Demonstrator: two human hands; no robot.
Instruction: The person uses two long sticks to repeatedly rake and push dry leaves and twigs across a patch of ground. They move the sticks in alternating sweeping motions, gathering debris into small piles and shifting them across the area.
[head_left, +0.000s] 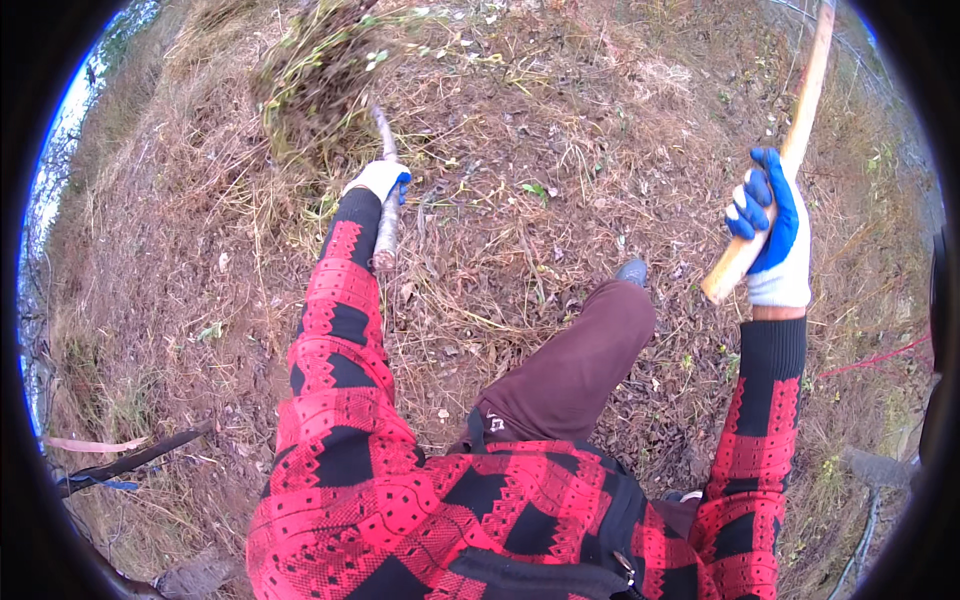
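My left hand, in a white glove with blue coating, grips a grey-barked stick whose cut end points back toward me. Just beyond the stick's far end is a blurred clump of grass and weeds; whether the two touch I cannot tell. On the right, my right hand, gloved the same way, is closed around a pale wooden handle. The handle's butt end shows below the fingers, and its far end runs out of view at the top.
Dry grass and leaf litter cover the sloping ground. A dark branch with pink and blue strips lies at the lower left. A red cord stretches at the right. My shoe is on the ground ahead.
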